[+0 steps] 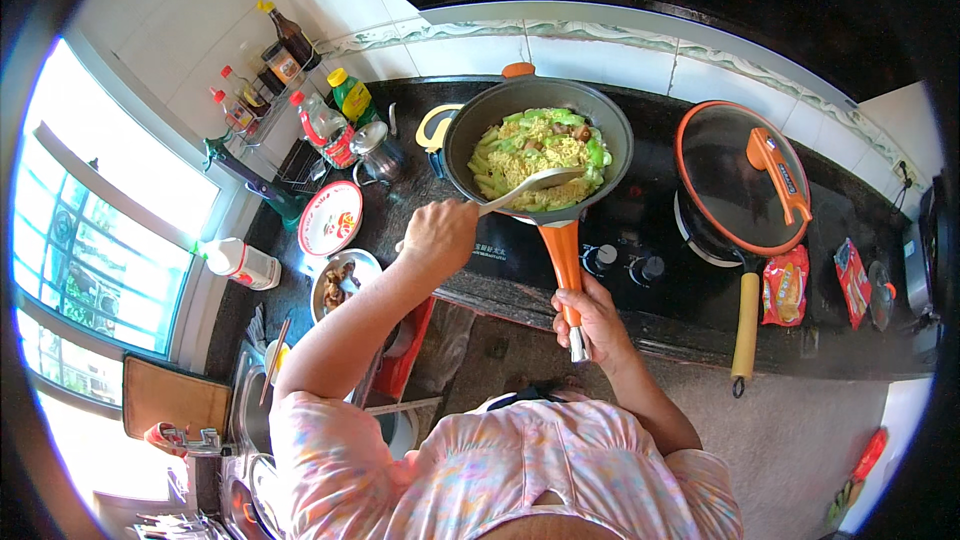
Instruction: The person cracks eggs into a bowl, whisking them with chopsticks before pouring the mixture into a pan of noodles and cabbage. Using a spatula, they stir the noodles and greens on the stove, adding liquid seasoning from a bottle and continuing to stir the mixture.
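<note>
My left hand (441,240) is closed around the handle of a pale spatula or serving spoon (551,178). Its head lies on the food in a deep dark frying pan (616,142). Inside are yellow curly noodles (536,157), green vegetable pieces (487,146) and a few brown pieces. My right hand (592,315) grips the pan's orange handle (559,247) near its metal end. The pan sits on the left part of a black glass hob with two knobs (600,258). Whatever is under the spatula's head is hidden.
Right of the pan, a glass lid with an orange rim (720,187) rests on a pot with a yellow handle (745,326). Red packets (785,285) lie beside it. Left stand a metal bowl with brown food (324,292), a patterned plate (330,217), a metal pitcher (379,157) and bottles (356,97).
</note>
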`<state>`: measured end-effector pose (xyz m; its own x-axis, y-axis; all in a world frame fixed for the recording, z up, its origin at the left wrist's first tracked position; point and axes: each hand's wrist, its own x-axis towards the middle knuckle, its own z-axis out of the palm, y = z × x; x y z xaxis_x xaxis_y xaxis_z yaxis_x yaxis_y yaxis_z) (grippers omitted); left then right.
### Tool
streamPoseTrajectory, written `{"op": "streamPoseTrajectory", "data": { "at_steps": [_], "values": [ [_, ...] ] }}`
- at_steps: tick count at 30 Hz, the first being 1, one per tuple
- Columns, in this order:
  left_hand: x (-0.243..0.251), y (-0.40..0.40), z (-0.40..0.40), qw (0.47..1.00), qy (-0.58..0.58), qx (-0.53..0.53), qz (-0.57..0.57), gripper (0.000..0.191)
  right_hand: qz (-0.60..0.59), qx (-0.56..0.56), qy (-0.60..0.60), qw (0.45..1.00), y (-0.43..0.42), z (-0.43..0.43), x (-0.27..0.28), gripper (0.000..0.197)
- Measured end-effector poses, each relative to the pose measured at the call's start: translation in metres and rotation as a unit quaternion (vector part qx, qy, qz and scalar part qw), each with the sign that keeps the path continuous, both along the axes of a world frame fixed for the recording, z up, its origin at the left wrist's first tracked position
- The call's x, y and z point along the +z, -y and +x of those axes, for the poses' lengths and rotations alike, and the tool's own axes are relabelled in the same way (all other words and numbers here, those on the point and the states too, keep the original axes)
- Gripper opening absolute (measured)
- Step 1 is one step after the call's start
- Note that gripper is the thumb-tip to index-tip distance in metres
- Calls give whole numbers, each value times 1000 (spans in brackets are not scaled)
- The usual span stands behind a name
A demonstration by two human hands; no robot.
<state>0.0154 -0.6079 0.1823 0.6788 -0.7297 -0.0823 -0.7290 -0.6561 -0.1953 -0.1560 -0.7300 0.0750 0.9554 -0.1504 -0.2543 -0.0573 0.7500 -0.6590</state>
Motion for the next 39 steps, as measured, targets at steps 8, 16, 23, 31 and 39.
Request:
{"op": "streamPoseTrajectory", "data": {
  "at_steps": [8, 16, 23, 31, 39],
  "values": [
    [15, -25, 28, 981, -56, 64, -175, 36, -5, -3, -3, 1000, 3, -2, -4, 34],
    [6, -96, 19, 776, -336, 240, -478, 22, -1, 1, -19, 1000, 1, -1, -1, 40],
    [-34, -226, 74, 775, -144, 389, -478, 14, -33, 20, -19, 999, 3, -2, 6, 26],
    [-93, -288, 168, 790, -178, 491, -321, 20, -229, 50, -88, 968, 9, -2, 19, 33],
    [-110, -320, 238, 855, -286, 426, -82, 20, -651, -180, -170, 717, 16, 23, 60, 32]
  ]
}}
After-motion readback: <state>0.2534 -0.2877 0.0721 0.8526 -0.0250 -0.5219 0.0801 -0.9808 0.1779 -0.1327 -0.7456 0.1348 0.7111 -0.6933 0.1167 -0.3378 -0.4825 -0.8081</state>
